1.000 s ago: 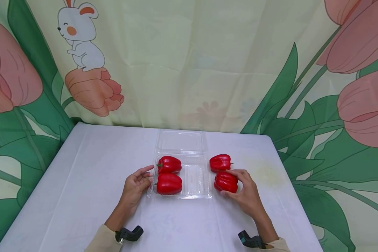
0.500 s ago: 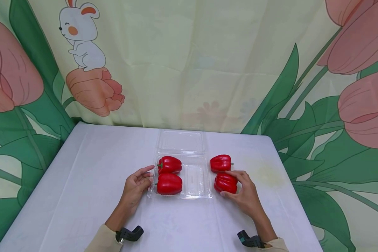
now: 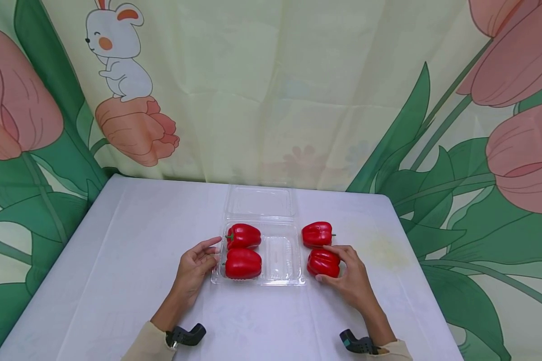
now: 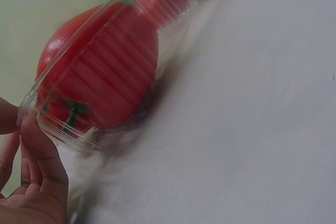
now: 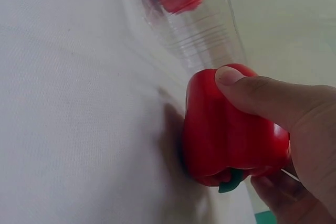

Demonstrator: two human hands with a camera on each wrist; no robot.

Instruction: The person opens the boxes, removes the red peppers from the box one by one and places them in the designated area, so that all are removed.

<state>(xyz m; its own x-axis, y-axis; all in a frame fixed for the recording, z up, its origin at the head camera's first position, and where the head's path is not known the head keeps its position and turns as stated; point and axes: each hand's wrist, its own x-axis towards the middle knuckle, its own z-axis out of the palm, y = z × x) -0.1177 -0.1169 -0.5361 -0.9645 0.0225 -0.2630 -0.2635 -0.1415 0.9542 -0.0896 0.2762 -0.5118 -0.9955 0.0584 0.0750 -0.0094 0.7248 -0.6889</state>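
Red pepper (image 3: 322, 263): likely light, firm, slick; hold across flanks; right hand (image 3: 354, 281) grips it, left hand (image 3: 195, 268) pinches clear container (image 3: 283, 256).

Pale yellow backdrop (image 3: 271, 100), printed tulips (image 3: 515, 60), rabbit (image 3: 115, 37); white-covered table (image 3: 117, 250).

The head view is bright, the wrist views dimmer and hazy; beside the pepper (image 5: 223, 127) in the right hand (image 5: 315, 135), a soft shadow (image 5: 175, 140) spreads.
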